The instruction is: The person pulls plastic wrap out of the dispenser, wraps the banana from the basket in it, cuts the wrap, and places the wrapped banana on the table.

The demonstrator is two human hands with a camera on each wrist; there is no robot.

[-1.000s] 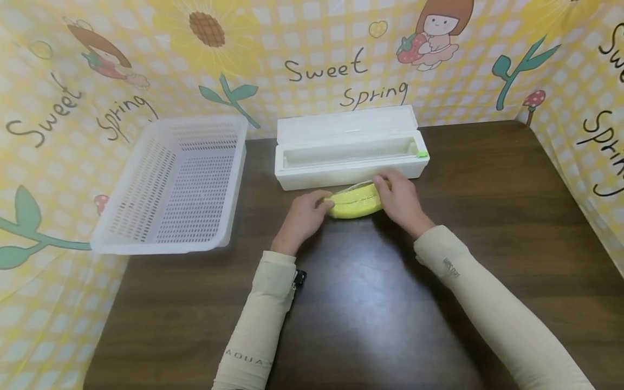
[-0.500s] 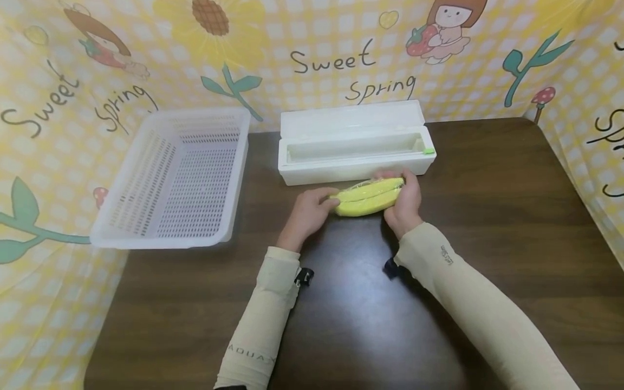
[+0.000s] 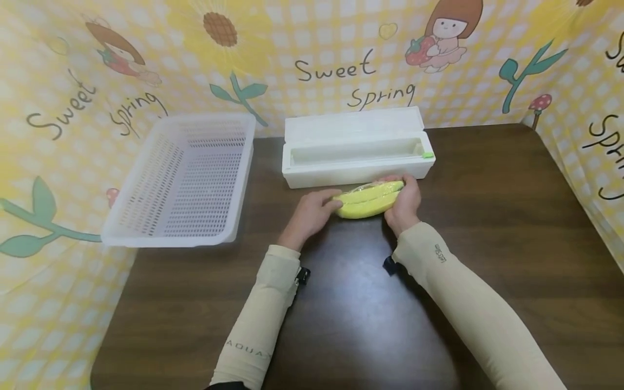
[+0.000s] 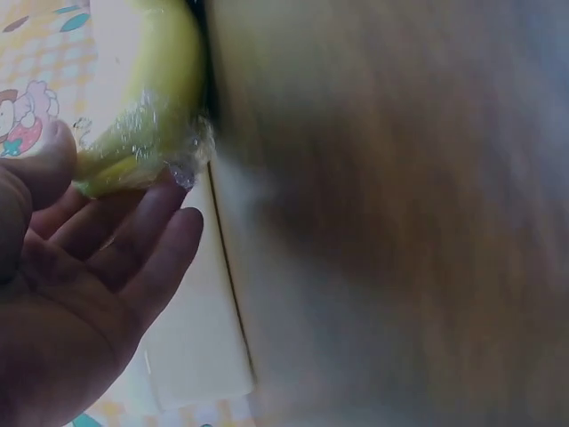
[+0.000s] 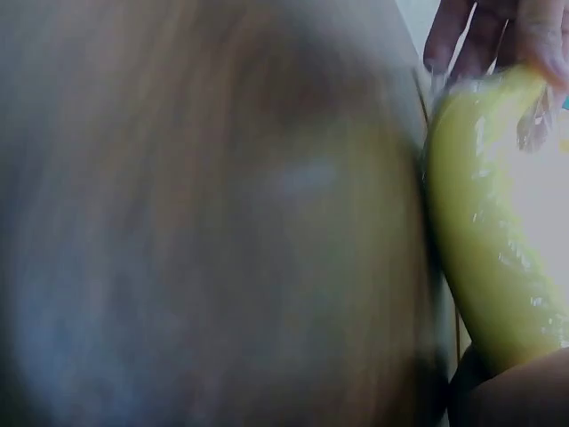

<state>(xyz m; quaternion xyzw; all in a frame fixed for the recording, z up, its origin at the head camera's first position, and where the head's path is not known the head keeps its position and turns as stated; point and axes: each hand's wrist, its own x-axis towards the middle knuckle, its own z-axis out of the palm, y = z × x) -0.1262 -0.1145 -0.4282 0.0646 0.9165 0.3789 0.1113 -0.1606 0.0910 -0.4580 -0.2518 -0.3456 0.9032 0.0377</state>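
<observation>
Two yellow bananas (image 3: pixel 368 203) wrapped in clear plastic film lie between my two hands, just in front of a long white box. My left hand (image 3: pixel 312 214) pinches their left end between thumb and fingers. In the left wrist view bunched cling film (image 4: pixel 191 160) shows around that tip, with the fingers spread beneath it. My right hand (image 3: pixel 405 203) holds the right end, its thumb along the near side and fingers behind. Close up in the right wrist view, the film clings to the banana (image 5: pixel 489 222) with small wrinkles.
Behind the bananas stands the white cling-film box (image 3: pixel 356 174), lid raised, with a green slider (image 3: pixel 427 155) at its right end. A white plastic basket (image 3: pixel 226 238) sits at the left on the dark wooden table (image 3: pixel 512 216). Patterned yellow cloth (image 3: pixel 331 32) hangs behind.
My right hand has turned from gripping over the top to cupping the right end from the side and behind. More of the bananas shows now. The left hand keeps its pinch.
</observation>
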